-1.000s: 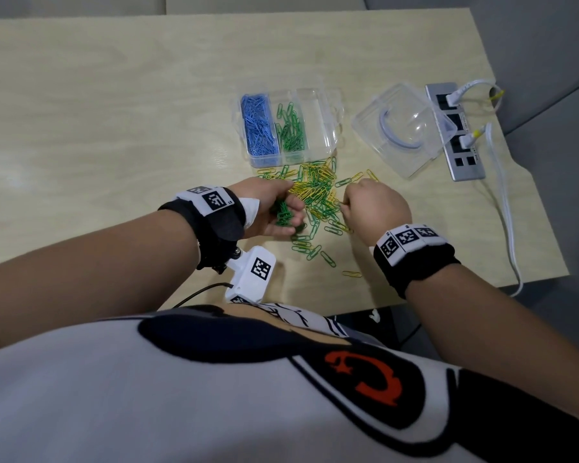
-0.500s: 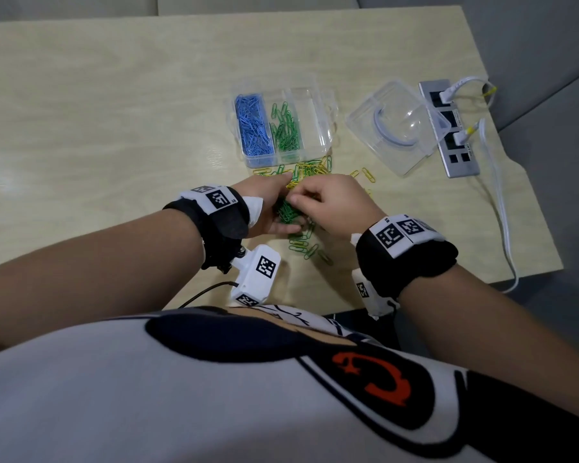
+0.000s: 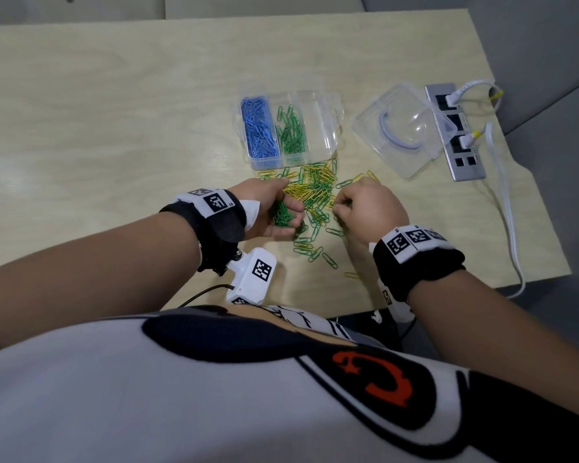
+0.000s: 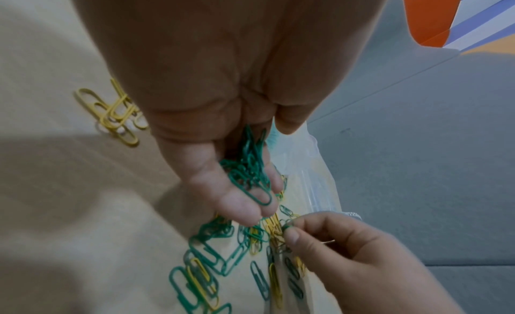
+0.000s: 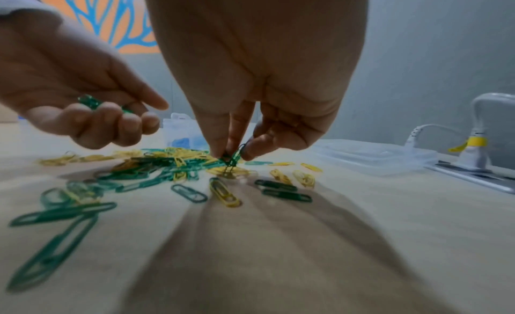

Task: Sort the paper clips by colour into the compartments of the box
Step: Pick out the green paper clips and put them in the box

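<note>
Our left hand [image 3: 274, 212] cups a bunch of green paper clips [image 3: 283, 213] in curled fingers, just above the wooden table [image 3: 114, 111]. Our right hand [image 3: 368, 208] pinches one green clip [image 5: 232, 158] at the mixed green and yellow pile [image 3: 315, 192], just in front of the clear compartment box [image 3: 325, 105] holding blue clips [image 3: 259, 132] and green clips [image 3: 291, 132].

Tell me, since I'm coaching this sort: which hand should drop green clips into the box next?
Probably left: the left hand cups a bunch of green paper clips; the right hand pinches just one.
</note>
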